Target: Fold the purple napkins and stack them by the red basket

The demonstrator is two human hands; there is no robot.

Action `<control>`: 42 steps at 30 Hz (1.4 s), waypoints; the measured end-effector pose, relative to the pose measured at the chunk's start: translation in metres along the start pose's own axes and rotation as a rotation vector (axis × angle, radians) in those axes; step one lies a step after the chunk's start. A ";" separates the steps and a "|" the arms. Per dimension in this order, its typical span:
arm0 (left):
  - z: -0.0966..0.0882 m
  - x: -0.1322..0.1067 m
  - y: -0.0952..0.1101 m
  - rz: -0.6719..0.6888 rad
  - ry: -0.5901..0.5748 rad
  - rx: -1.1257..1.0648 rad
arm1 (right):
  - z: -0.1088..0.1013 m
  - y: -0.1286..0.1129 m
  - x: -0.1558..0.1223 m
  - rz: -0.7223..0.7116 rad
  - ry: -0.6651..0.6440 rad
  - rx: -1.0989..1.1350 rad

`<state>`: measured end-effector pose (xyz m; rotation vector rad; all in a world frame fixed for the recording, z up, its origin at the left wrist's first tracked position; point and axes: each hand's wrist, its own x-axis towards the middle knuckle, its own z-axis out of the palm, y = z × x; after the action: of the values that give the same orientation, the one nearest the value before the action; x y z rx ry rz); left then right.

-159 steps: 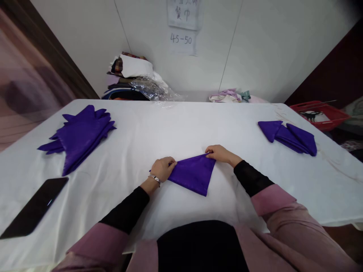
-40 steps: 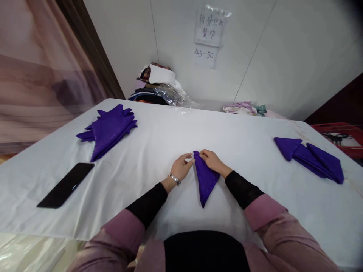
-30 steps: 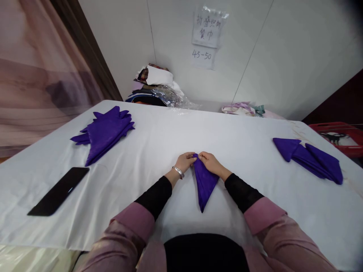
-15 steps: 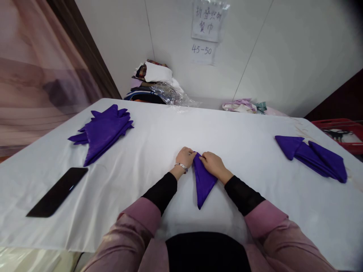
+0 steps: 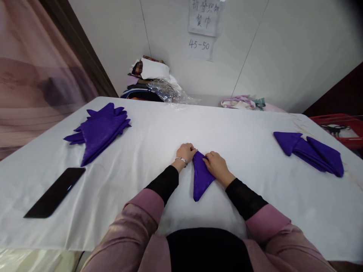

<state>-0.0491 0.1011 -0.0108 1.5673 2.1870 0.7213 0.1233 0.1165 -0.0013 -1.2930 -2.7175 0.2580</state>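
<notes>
A purple cloth napkin (image 5: 200,180) lies folded into a narrow triangle on the white table (image 5: 159,132), its point toward me. My left hand (image 5: 186,152) has its fingers curled on the napkin's top left corner. My right hand (image 5: 217,166) rests flat on the napkin's right edge, pressing it down with fingers together.
A stack of folded purple napkins (image 5: 98,130) lies at the left. Two or three more purple napkins (image 5: 309,151) lie at the right. A black phone (image 5: 54,192) sits near the left front edge. Piled fabrics (image 5: 150,77) and a red basket (image 5: 340,128) are beyond the table.
The napkin went from a wide triangle to a narrow one. Both hands came together at its top, and my right hand has slid down along the right edge.
</notes>
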 end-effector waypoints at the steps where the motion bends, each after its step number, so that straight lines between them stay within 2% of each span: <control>1: 0.000 0.001 0.000 -0.007 -0.013 0.010 | 0.000 0.001 -0.002 0.005 0.000 0.001; 6: -0.004 0.007 0.000 0.023 -0.115 0.051 | -0.004 0.006 -0.017 0.021 0.011 0.008; 13: -0.019 0.014 -0.005 0.122 -0.288 0.082 | -0.009 0.023 -0.033 0.167 -0.097 0.076; 18: -0.030 0.004 -0.011 0.152 -0.388 0.056 | -0.013 0.035 -0.033 0.146 -0.145 0.177; 22: -0.036 -0.012 -0.013 0.169 -0.451 0.037 | -0.014 0.043 -0.030 0.119 -0.096 0.305; 24: -0.037 -0.018 -0.013 0.182 -0.470 0.038 | -0.013 0.047 -0.030 0.155 -0.106 0.467; 27: -0.038 -0.025 -0.013 0.200 -0.487 0.055 | -0.013 0.052 -0.030 0.226 -0.208 0.789; 31: -0.038 -0.031 -0.014 0.206 -0.490 0.086 | -0.021 0.056 -0.030 0.208 -0.276 1.133; 35: -0.039 -0.035 -0.015 0.198 -0.488 0.105 | -0.030 0.059 -0.028 0.171 -0.249 1.171; 42: -0.042 -0.044 -0.017 0.250 -0.433 0.071 | -0.031 0.055 -0.031 0.232 -0.196 1.271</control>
<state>-0.0711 0.0464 0.0129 1.8517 1.7396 0.3291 0.1899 0.1298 0.0162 -1.0917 -1.7303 1.7914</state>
